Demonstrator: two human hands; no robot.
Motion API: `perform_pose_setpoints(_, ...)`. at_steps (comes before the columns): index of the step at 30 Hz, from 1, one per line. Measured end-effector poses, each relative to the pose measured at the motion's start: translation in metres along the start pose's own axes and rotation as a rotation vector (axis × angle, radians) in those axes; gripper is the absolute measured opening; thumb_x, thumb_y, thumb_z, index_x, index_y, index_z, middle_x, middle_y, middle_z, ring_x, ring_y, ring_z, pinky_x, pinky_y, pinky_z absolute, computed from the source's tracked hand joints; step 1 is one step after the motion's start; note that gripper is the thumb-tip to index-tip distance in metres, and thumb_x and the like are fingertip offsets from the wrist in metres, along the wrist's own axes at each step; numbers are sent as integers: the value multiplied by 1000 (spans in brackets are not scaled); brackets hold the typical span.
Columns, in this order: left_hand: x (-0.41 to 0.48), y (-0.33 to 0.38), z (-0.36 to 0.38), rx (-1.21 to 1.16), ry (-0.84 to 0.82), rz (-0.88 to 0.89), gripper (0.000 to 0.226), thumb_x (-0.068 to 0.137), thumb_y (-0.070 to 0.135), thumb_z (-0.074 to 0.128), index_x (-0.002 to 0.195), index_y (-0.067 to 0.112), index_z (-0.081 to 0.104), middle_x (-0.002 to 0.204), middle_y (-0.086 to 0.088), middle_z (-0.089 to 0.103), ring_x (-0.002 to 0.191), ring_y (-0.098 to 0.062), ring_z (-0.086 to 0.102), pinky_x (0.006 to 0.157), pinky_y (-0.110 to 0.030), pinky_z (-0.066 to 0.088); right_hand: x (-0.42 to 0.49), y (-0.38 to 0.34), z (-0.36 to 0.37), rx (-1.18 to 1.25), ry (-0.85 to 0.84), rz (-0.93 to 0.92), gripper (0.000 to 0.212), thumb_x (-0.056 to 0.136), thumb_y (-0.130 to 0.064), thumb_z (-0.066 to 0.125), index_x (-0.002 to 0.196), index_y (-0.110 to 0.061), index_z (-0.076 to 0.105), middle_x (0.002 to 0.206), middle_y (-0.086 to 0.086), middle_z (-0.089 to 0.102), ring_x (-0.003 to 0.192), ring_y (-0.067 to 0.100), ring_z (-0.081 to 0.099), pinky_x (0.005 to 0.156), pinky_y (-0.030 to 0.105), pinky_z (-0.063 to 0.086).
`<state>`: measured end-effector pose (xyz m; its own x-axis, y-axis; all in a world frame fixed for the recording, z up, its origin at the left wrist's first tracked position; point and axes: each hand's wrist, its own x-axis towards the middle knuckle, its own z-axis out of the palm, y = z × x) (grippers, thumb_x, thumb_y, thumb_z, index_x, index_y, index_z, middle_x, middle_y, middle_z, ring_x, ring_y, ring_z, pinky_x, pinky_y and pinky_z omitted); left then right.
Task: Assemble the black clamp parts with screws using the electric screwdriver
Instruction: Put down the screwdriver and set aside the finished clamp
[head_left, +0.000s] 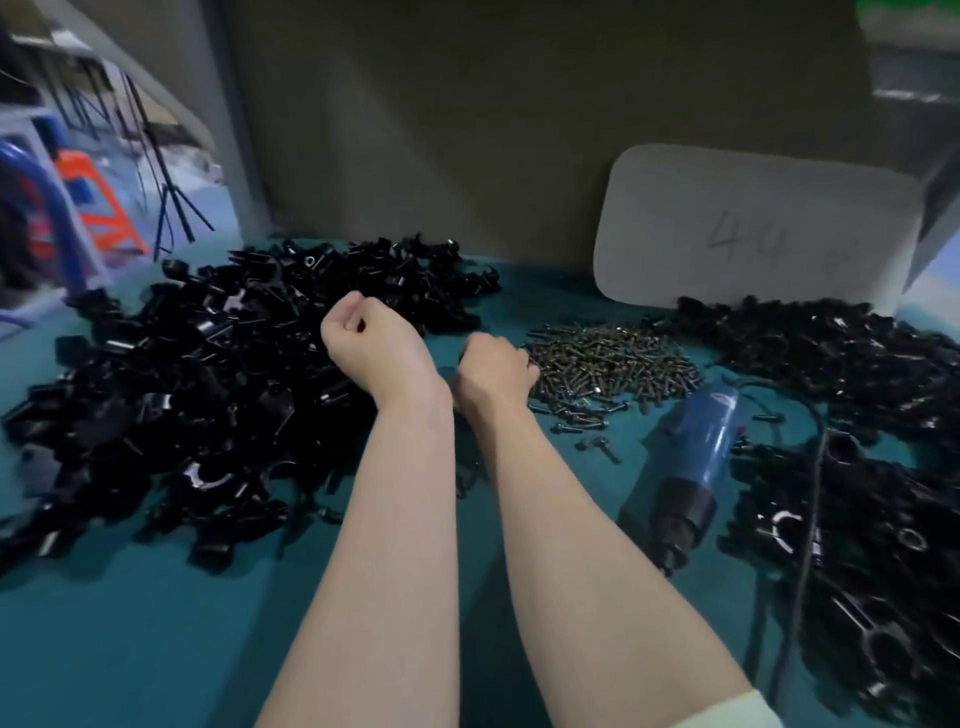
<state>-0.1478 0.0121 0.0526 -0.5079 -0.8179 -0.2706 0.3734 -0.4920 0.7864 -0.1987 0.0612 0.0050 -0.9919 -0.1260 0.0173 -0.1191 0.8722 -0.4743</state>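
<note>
A large heap of black clamp parts (197, 384) covers the left of the teal table (156, 639). My left hand (363, 340) hovers over the heap's right edge, its fingers curled into a fist with nothing visible in it. My right hand (493, 371) is at the left edge of a pile of small dark screws (613, 364), fingers curled down into it. The back of the hand hides the fingertips and whatever they hold. The blue electric screwdriver (696, 462) lies on the table to the right of my right forearm, untouched.
More black clamp parts (852, 358) are heaped at the right and near right (872, 597), with the screwdriver's black cable (813, 499) running over them. A white board (753, 223) marked 44 leans on the brown back wall. A few loose screws (602, 447) lie near the screwdriver.
</note>
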Motion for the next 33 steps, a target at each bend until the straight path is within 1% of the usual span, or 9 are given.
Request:
perform_pose_setpoints(3,-6,-12,5,115,-112,-71,36,96,8,42,129,-1,50,137,-24,51,126,-40,49,106,-48,38,-3,9,-23,297,184,-87,26,92,-8,51,116,-13,62,119,9,62,112,27,54,89,28,40)
perform_pose_setpoints(6,-23,-22,17,249,-321,-174,16,96,28,57,107,17,60,95,1,64,86,-13,62,81,-30,52,-7,19,-66,441,358,-185,23,91,-16,60,113,-15,66,115,6,64,107,19,57,85,19,38)
perform_pose_setpoints(11,-63,-42,52,312,-629,-281,21,90,27,67,92,7,63,79,-5,65,67,-15,63,60,-26,56,-18,66,-124,364,280,-248,39,86,-9,56,123,-20,60,119,-2,64,110,12,57,87,18,42)
perform_pose_setpoints(15,-101,-64,85,309,-657,-331,16,93,18,61,81,7,61,75,-9,63,67,-20,61,63,-29,55,-26,121,-147,635,204,-203,51,90,2,44,139,-13,43,138,1,51,127,9,46,101,21,39)
perform_pose_setpoints(18,-118,-80,97,259,-670,-383,21,97,15,48,107,2,61,89,-14,62,59,-16,55,60,-28,51,-25,140,-148,800,385,-77,46,93,1,38,136,-13,46,134,1,54,121,7,49,94,15,39)
perform_pose_setpoints(22,-140,-111,106,280,-682,-427,25,100,7,38,115,8,58,124,-20,61,102,-26,61,96,-40,50,-15,171,-149,639,544,123,36,94,-5,38,124,-8,58,119,6,61,107,16,55,91,25,43)
perform_pose_setpoints(27,-151,-121,120,427,-790,-443,43,95,32,58,128,5,53,122,-14,63,103,-26,63,88,-37,52,-11,175,-144,843,378,134,31,91,-2,42,104,-13,68,101,7,70,95,21,65,82,34,53)
perform_pose_setpoints(30,-149,-122,123,357,-736,-429,35,91,10,62,124,0,53,117,-17,64,102,-27,65,88,-37,53,-10,181,-149,1026,411,105,37,90,2,41,102,-18,69,105,5,70,98,16,64,83,24,53)
perform_pose_setpoints(33,-144,-123,125,240,-670,-455,13,90,-7,48,97,3,52,79,-9,53,62,-15,47,57,-23,40,1,199,-148,700,568,364,49,89,2,35,128,-18,58,134,5,54,116,18,52,96,27,43)
